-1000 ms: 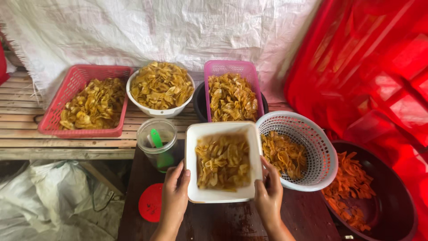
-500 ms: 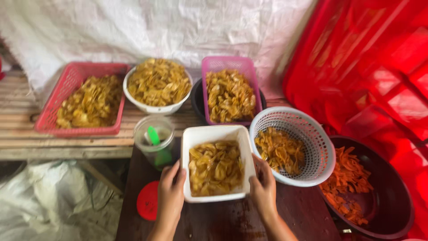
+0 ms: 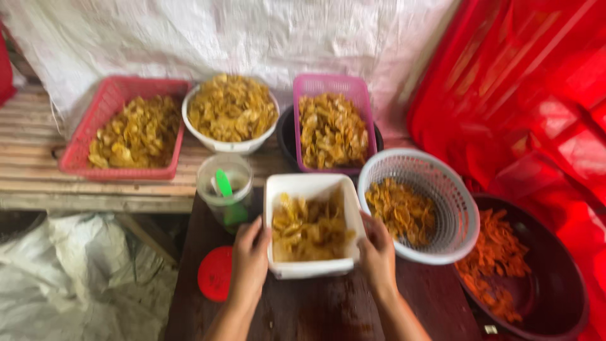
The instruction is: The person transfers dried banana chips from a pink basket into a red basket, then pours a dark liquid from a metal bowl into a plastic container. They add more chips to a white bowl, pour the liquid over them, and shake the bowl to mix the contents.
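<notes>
A white square tub [image 3: 310, 269] holding yellow fried chips sits on a dark wooden table [image 3: 315, 309]. My left hand [image 3: 248, 259] grips its left side and my right hand [image 3: 377, 254] grips its right side. The near edge of the tub looks tipped slightly up toward me. Just left of the tub stands a clear plastic jar [image 3: 225, 186] with a green scoop in it. On the right, a white mesh basket [image 3: 442, 196] with chips touches the tub's corner.
Behind stand a red basket [image 3: 110, 104], a white bowl [image 3: 227, 144] and a pink basket [image 3: 328, 85], all filled with chips, on a slatted bench. A dark basin [image 3: 555, 278] of orange chips lies right. A red lid [image 3: 214, 273] rests left; white sacking lies below.
The tub and both hands have drawn a little nearer to me, and the tub has tilted. The view has shifted slightly and is blurred.
</notes>
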